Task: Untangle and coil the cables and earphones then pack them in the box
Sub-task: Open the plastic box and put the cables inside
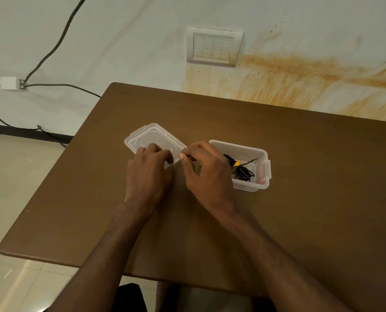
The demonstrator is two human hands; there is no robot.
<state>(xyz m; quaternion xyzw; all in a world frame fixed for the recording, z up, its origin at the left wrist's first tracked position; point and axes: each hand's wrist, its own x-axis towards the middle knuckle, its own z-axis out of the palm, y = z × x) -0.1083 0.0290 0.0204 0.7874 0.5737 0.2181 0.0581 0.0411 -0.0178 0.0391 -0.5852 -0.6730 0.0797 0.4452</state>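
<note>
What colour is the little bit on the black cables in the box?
Yellow. The small piece sits on the black cables inside the clear box, seen in the head view.

We see both forearms bare, reaching forward from the lower edge of the head view and converging toward the middle. Left hand (pixel 150 174): palm down, back of hand toward the camera, fingers (pixel 158 152) bent at the knuckles with the tips pressed downward. Right hand (pixel 206 174): just beside the left, not touching it, wrist angled inward. Its fingers are curled, thumb tip and forefinger drawn together in a pinch at the hand's left edge. What the pinch holds we cannot tell.
</note>
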